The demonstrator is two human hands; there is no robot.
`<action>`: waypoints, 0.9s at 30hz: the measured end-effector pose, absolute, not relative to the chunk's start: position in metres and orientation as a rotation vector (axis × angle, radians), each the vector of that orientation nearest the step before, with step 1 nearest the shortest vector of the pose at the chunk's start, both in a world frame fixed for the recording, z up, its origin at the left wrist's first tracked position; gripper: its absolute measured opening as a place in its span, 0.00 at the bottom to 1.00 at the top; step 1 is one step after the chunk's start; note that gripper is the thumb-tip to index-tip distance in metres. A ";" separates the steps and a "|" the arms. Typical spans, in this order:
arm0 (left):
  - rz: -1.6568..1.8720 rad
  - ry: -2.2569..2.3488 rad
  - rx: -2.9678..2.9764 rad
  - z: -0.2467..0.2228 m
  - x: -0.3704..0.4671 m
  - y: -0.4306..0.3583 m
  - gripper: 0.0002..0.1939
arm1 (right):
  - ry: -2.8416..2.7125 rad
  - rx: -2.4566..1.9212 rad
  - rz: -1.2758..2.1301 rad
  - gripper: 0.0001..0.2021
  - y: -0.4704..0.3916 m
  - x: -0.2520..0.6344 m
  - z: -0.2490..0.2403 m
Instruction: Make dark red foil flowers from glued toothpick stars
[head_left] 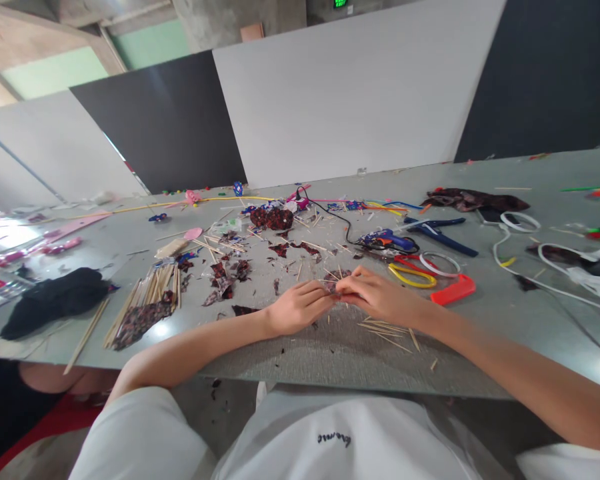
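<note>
In front of me at the table's near side, my left hand (303, 307) and my right hand (375, 293) meet at the fingertips. Both are closed on a small dark patterned scrap with thin wooden sticks (334, 275), which pokes out above the fingers. The fingers hide most of it, so how the sticks and scrap join is unclear. Loose pointed sticks (387, 327) lie just below my right hand. To the left of my left hand are torn dark reddish scraps (223, 280).
A blue glue gun (387, 240), blue-handled pliers (443, 233), a yellow loop (413, 276) and an orange-red tool (454, 290) lie right. Left are bundled sticks (153, 287) and black cloth (55, 303). A dark reddish lump (271, 217) sits ahead, before a panel (350, 100). Someone's leg shows lower left.
</note>
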State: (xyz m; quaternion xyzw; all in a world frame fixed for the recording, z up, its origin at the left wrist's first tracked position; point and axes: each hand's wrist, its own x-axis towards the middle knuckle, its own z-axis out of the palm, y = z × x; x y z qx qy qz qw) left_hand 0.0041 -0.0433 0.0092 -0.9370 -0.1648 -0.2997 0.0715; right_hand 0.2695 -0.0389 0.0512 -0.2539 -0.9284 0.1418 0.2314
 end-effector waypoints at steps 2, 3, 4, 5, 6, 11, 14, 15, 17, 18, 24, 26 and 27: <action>-0.961 -0.458 -2.832 0.010 0.004 -0.044 0.17 | -2.538 -0.679 0.410 0.13 -0.040 0.270 0.051; -0.982 -0.439 -2.832 0.010 0.003 -0.044 0.17 | -2.527 -0.680 0.405 0.13 -0.040 0.270 0.050; -0.996 -0.424 -2.827 0.010 0.002 -0.043 0.18 | -2.508 -0.692 0.386 0.12 -0.039 0.271 0.050; -1.004 -0.422 -2.820 0.010 0.002 -0.042 0.19 | -2.483 -0.711 0.356 0.13 -0.037 0.273 0.049; -1.000 -0.433 -2.815 0.009 0.001 -0.041 0.19 | -2.456 -0.736 0.321 0.13 -0.036 0.274 0.049; -0.853 -0.596 -2.815 0.003 0.002 -0.035 0.19 | -2.327 -0.856 0.191 0.18 -0.024 0.284 0.048; -0.746 -0.697 -2.818 -0.003 0.006 -0.033 0.18 | -2.305 -0.888 0.145 0.20 -0.021 0.287 0.050; -0.731 -0.733 -2.811 -0.004 0.007 -0.032 0.17 | -2.307 -0.890 0.128 0.19 -0.021 0.288 0.050; -0.722 -0.785 -2.786 -0.007 0.010 -0.032 0.16 | -2.317 -0.883 0.098 0.19 -0.021 0.288 0.052; -0.719 -0.796 -2.774 -0.008 0.012 -0.031 0.16 | -2.322 -0.872 0.083 0.19 -0.022 0.288 0.052; -0.637 -0.763 -2.773 -0.009 0.016 -0.031 0.15 | -2.327 -0.820 0.020 0.19 -0.022 0.288 0.052; -0.607 -0.756 -2.775 -0.010 0.017 -0.031 0.16 | -2.322 -0.810 0.010 0.20 -0.021 0.289 0.052; -0.593 -0.752 -2.773 -0.010 0.016 -0.032 0.16 | -2.321 -0.807 0.006 0.20 -0.020 0.289 0.052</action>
